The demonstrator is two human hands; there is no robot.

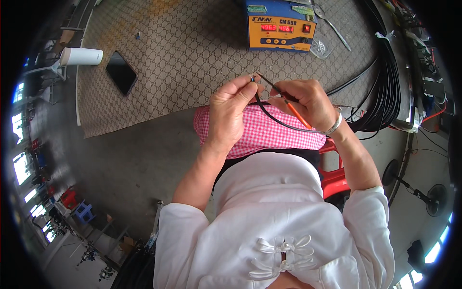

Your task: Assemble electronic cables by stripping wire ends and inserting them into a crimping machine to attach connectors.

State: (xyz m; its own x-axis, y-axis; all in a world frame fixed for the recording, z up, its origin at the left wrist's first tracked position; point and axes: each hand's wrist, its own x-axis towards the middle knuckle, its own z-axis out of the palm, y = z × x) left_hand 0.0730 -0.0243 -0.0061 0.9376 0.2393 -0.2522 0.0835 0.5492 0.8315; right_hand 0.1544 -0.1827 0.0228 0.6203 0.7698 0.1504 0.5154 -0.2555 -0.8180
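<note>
My left hand [230, 108] pinches the end of a black cable [276, 119] between thumb and fingers, just above the table's near edge. A small bit of blue shows at that end, too small to make out. The cable curves down and right, passing beneath my right wrist. My right hand [307, 98] is closed round a slim tool with an orange handle [298, 115] and a thin dark shaft. The shaft's point is close to the cable end at my left fingertips; whether they touch I cannot tell. My right fingers partly hide the tool, so its kind is unclear.
Beyond my hands stands a blue and yellow box with red displays [281, 34]. Beside it are a clear dish [321, 46] and a metal hand tool [334, 29]. A black cable bundle [387, 91] hangs at right; a phone [121, 72] and white cup [84, 56] are left.
</note>
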